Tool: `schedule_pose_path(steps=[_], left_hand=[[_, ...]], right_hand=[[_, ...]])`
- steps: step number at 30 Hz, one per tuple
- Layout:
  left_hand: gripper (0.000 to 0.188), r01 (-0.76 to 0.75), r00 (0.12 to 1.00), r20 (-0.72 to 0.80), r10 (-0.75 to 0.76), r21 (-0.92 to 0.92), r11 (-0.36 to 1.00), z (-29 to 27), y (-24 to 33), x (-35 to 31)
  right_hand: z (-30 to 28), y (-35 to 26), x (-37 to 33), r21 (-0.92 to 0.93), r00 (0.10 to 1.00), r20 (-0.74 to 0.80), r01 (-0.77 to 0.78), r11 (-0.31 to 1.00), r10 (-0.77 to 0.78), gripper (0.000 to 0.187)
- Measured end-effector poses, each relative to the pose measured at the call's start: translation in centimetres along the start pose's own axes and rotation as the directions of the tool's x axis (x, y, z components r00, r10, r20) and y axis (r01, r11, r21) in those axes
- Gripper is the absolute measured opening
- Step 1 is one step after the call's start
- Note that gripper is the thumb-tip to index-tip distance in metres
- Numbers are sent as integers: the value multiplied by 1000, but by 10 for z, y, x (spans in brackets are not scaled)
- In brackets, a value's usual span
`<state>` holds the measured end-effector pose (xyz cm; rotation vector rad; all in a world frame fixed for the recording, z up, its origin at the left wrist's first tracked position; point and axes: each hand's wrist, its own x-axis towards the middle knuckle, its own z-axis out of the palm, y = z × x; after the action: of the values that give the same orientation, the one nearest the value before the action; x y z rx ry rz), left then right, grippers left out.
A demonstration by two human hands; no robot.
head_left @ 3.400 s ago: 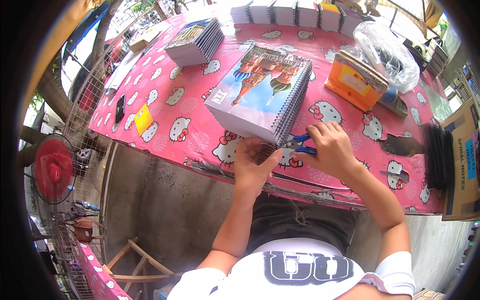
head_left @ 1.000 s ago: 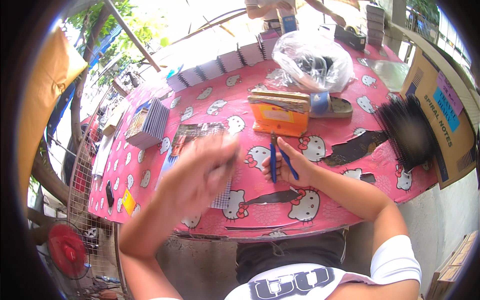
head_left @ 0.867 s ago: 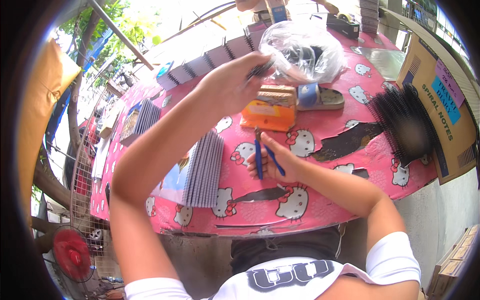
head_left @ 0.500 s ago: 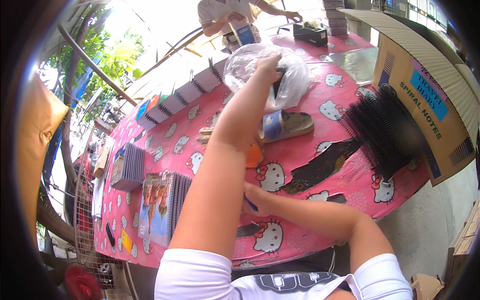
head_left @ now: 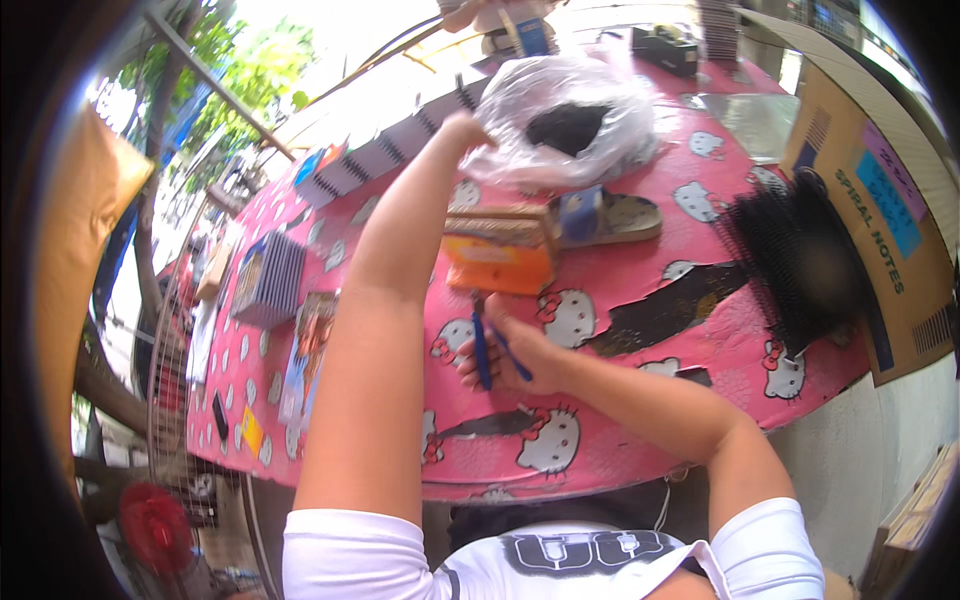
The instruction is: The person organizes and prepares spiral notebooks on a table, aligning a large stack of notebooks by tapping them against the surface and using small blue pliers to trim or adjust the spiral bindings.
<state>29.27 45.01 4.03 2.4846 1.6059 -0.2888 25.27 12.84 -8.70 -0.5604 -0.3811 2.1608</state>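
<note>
My left arm stretches far across the table, and my left hand is at the left rim of a clear plastic bag. Its fingers are blurred and mostly hidden. A dark heap shows in the bag's mouth. In the middle near side, my right hand holds blue-handled pliers, their handles spread and their jaws pointing away from me. Just beyond them stands an orange and brown block-like thing. A blue and grey slide sandal lies to its right.
A pink cartoon-patterned cover with torn dark patches lies on the table. Black spiral coils lie beside a cardboard box at right. Notebook stacks stand at left, more along the far edge. A person stands opposite.
My left hand has moved from over the bag to its left rim. The bag's dark contents now show. My right hand has come out from behind my left arm with the pliers.
</note>
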Motion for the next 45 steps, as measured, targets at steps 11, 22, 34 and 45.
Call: schedule_pose_path(steps=[11, 22, 34, 45], left_hand=[[73, -585, 727, -409, 552, 52, 809, -8, -130, -345], [42, -444, 827, -395, 400, -24, 896, 106, -194, -376], [55, -549, 775, -373, 511, 4, 836, 104, -202, -379], [49, -574, 768, -404, 498, -88, 814, 106, -203, -377]], right_hand=[[31, 22, -27, -739, 955, 119, 269, 618, -273, 29], [122, 69, -11, -674, 581, 700, 343, -654, -416, 43], [131, 59, -7, -947, 998, 7, 28, 319, -67, 39], [117, 62, 5, -860, 806, 500, 417, -294, -317, 35]])
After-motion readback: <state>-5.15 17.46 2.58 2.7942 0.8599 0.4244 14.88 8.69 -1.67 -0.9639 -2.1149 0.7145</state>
